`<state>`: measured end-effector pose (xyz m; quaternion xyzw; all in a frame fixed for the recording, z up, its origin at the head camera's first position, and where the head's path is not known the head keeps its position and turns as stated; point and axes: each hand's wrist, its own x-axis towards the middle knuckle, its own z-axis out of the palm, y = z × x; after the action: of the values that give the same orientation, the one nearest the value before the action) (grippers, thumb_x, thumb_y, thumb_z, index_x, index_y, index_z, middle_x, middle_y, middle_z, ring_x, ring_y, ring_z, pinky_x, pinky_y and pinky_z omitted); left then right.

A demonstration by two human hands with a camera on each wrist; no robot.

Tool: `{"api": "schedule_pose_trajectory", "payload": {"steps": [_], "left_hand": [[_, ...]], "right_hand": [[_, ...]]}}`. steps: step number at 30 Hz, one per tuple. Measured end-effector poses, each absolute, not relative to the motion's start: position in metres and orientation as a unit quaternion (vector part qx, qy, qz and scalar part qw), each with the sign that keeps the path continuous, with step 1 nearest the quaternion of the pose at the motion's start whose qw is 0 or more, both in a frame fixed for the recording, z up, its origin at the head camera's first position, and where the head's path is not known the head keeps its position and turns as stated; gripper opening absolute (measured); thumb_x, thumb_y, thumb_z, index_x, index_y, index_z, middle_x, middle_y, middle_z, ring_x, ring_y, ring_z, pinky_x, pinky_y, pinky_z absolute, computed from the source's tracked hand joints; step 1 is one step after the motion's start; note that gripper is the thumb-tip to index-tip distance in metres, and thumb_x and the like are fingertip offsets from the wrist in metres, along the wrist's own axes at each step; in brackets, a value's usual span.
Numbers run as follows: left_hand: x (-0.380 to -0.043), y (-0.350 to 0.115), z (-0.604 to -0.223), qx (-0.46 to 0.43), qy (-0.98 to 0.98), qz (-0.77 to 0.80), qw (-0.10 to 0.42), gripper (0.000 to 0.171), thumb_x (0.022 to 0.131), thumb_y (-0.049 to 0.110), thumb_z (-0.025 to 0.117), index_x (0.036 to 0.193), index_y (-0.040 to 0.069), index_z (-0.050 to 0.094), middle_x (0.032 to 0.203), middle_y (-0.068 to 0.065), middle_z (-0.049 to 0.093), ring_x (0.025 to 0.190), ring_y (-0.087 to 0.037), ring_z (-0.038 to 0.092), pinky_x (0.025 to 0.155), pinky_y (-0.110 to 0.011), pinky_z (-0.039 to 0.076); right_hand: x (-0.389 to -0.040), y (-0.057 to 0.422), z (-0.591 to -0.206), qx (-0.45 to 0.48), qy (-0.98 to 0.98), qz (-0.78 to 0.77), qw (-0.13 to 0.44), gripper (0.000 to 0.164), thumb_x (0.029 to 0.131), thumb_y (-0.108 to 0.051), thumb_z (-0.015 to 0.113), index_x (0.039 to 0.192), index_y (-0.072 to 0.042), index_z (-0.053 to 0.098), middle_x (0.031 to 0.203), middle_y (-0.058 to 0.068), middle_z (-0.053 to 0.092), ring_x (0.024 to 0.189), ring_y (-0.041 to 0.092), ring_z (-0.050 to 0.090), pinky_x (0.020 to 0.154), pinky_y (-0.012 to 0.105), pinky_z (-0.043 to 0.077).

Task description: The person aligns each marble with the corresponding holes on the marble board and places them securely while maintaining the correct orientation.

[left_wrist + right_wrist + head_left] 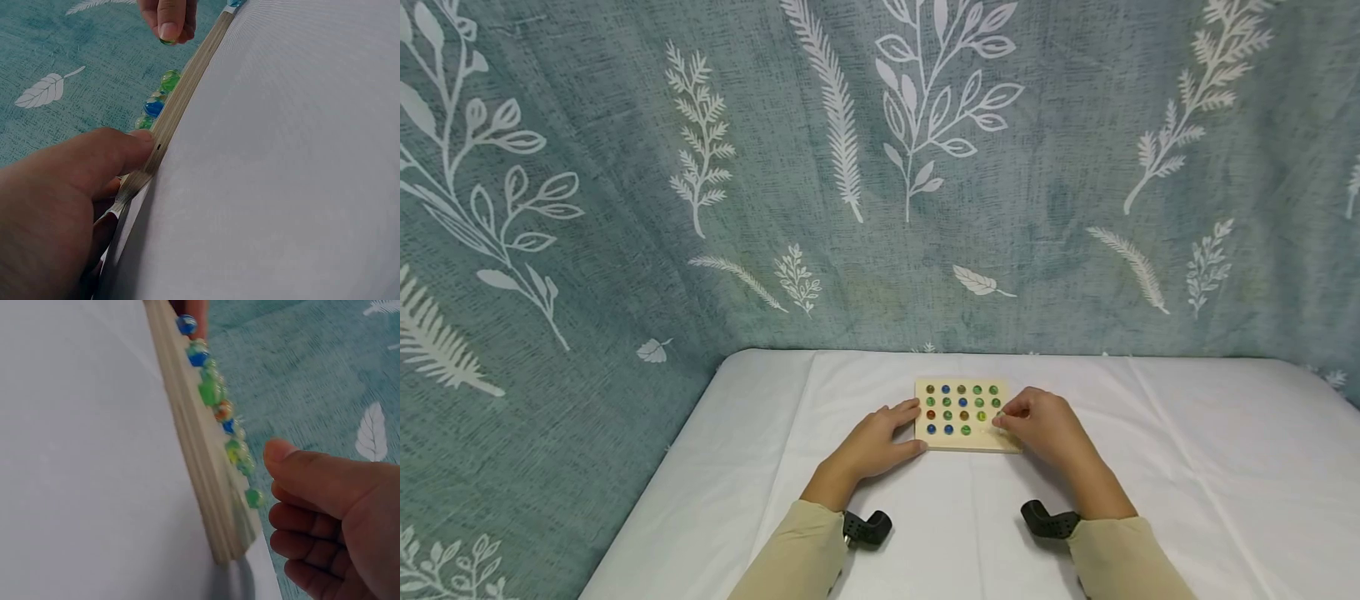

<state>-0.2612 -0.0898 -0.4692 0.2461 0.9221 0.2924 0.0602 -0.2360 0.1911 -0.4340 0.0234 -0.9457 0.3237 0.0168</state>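
A pale wooden board [966, 446] lies flat on the white cloth, with rows of glass marbles [962, 402] in green, blue and amber seated on its top. My left hand [876, 440] holds the board at its left end, thumb on the near edge and fingers along the left side. Over the board's right part, my right hand [1048, 423] pinches a green marble [167, 42] between thumb and fingertips. That marble is hidden behind the thumb in the right wrist view, where the thumb [281, 453] stands just above the seated marbles.
White cloth [1210, 433] covers the table around the board. A blue-green curtain [1060, 167] with white leaf prints hangs behind and at the left. Black wrist mounts [1048, 521] sit below both hands, at the ends of beige sleeves [797, 554].
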Motion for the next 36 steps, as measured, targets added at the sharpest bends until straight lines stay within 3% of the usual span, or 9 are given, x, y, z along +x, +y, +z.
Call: {"api": "schedule_pose_trajectory", "payload": {"steps": [11, 27, 36], "left_hand": [[-0.260, -0.088, -0.469, 0.243, 0.925, 0.287, 0.059, 0.064, 0.092, 0.047, 0.064, 0.148, 0.022, 0.047, 0.157, 0.011, 0.037, 0.145, -0.036, 0.033, 0.117, -0.051, 0.032], [-0.260, -0.089, -0.469, 0.243, 0.925, 0.287, 0.058, 0.064, 0.092, 0.047, 0.065, 0.148, 0.021, 0.047, 0.157, 0.011, 0.037, 0.145, -0.037, 0.033, 0.117, -0.051, 0.032], [-0.261, -0.089, -0.468, 0.248, 0.924, 0.287, 0.056, 0.064, 0.092, 0.047, 0.065, 0.148, 0.021, 0.048, 0.157, 0.011, 0.037, 0.144, -0.037, 0.034, 0.117, -0.052, 0.031]], "right_hand": [[-0.235, 0.174, -0.444, 0.086, -0.953, 0.289, 0.021, 0.011, 0.084, -0.023, 0.079, 0.082, -0.013, 0.076, 0.088, 0.000, 0.062, 0.075, 0.014, 0.056, 0.066, 0.033, 0.051], [-0.235, 0.171, -0.443, 0.087, -0.959, 0.269, 0.027, 0.012, 0.081, -0.023, 0.081, 0.083, -0.011, 0.079, 0.091, 0.000, 0.063, 0.085, 0.020, 0.061, 0.080, 0.043, 0.054], [-0.237, 0.171, -0.443, 0.089, -0.958, 0.271, 0.021, 0.014, 0.081, -0.024, 0.081, 0.085, -0.011, 0.079, 0.092, 0.000, 0.062, 0.082, 0.018, 0.058, 0.077, 0.041, 0.053]]}}
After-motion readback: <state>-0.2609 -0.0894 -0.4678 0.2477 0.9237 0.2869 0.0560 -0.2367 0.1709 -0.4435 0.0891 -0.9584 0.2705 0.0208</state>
